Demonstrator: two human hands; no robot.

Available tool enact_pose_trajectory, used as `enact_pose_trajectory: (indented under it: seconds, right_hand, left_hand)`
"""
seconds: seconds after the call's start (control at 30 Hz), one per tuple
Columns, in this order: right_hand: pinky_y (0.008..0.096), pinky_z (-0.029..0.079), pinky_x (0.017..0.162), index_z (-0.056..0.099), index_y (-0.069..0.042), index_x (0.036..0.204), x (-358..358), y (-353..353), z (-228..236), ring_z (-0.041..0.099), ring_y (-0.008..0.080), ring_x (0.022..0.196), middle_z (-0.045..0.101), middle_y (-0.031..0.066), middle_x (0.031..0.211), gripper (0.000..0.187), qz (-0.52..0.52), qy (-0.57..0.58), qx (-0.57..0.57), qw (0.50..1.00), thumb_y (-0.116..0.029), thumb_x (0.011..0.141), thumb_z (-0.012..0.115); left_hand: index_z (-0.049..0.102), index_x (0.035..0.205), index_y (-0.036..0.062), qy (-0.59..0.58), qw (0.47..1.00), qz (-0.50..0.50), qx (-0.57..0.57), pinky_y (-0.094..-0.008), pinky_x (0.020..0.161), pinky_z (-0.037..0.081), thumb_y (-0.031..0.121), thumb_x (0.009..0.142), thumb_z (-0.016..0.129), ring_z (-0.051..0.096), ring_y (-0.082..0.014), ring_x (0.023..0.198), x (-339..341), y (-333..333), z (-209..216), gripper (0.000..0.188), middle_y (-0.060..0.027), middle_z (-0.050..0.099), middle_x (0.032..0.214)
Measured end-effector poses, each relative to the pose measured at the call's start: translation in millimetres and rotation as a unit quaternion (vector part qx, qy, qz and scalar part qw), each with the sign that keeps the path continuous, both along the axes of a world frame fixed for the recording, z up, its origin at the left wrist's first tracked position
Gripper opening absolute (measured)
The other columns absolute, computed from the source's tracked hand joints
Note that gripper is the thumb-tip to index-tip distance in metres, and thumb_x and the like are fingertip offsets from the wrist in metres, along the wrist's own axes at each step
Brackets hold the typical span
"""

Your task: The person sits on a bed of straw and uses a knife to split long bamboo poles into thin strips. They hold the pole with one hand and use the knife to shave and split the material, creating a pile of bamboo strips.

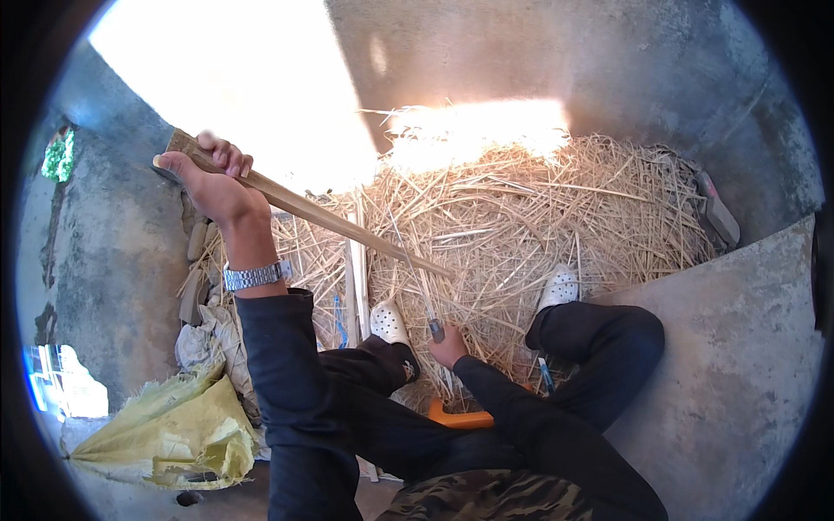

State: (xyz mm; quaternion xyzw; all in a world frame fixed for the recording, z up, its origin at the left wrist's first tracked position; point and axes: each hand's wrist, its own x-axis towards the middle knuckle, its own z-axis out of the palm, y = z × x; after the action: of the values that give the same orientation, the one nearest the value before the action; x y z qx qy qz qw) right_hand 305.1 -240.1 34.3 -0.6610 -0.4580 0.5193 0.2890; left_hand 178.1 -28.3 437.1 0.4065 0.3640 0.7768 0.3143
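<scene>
A long flat strip of wood or bamboo (339, 223) slants down from the upper left to the middle of the view. My left hand (221, 187) grips its raised, wider end, with the fingers curled over it and the thumb on the outer side. Low in the middle, my right hand (449, 346) is closed round the dark handle of a knife (428, 300). Its long thin blade points up and away, crossing the strip near the lower end. Whether blade and strip touch I cannot tell.
A thick layer of straw (521, 200) covers the ground beyond and between my white clogs (388, 322). An orange tool or frame (460, 418) lies under my right forearm. A torn yellow sack (174, 434) is at the lower left. Concrete walls (625, 78) surround the straw.
</scene>
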Motion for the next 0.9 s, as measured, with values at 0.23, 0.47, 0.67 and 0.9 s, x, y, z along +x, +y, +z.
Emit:
enact_pose_trajectory:
  seconds: [0.23, 0.47, 0.67, 0.9]
  right_hand:
    - [0.0404, 0.044, 0.055, 0.054, 0.001, 0.078, -22.9, 15.6, 86.9, 0.055, 0.0309, 0.055, 0.054, 0.0173, 0.060, 0.016, -0.057, 0.085, 0.215, 0.971, -0.013, 0.073, 0.061]
    - [0.0399, 0.046, 0.058, 0.058, 0.002, 0.080, 26.5, -2.6, -33.8, 0.059, 0.0289, 0.059, 0.058, 0.0167, 0.064, 0.017, -0.063, 0.036, -0.070, 0.995, -0.012, 0.071, 0.062]
    - [0.0393, 0.042, 0.055, 0.054, 0.001, 0.074, -5.1, 15.0, 63.6, 0.055, 0.0279, 0.054, 0.054, 0.0159, 0.060, 0.016, -0.033, 0.067, 0.187, 0.980, -0.013, 0.073, 0.062]
    - [0.0407, 0.047, 0.060, 0.057, 0.001, 0.079, 15.7, 4.5, -32.7, 0.060, 0.0324, 0.062, 0.057, 0.0178, 0.063, 0.015, -0.074, 0.103, -0.055, 0.990, -0.012, 0.074, 0.062]
  left_hand:
    - [0.043, 0.078, 0.0096, 0.016, 0.999, -0.029, 0.024, -0.0211, 0.047, 0.028, 0.067, 0.095, 0.024, 0.030, -0.0089, 0.049, 19.0, -17.3, 1.7, 0.063, 0.0024, 0.036, 0.062]
    - [0.043, 0.079, 0.0111, 0.040, 0.999, -0.007, 0.011, -0.0218, 0.051, 0.027, 0.073, 0.091, 0.024, 0.033, -0.0074, 0.053, 21.5, -20.2, 1.0, 0.065, 0.0032, 0.036, 0.065]
    - [0.043, 0.080, 0.0106, 0.060, 0.998, -0.022, 0.028, -0.0222, 0.051, 0.028, 0.072, 0.091, 0.024, 0.032, -0.0074, 0.054, 36.3, -18.1, 2.0, 0.065, 0.0031, 0.036, 0.065]
    - [0.044, 0.080, 0.0105, 0.038, 0.999, -0.010, 0.019, -0.0219, 0.050, 0.028, 0.072, 0.091, 0.025, 0.031, -0.0075, 0.052, 21.6, -11.7, 3.2, 0.066, 0.0030, 0.036, 0.064]
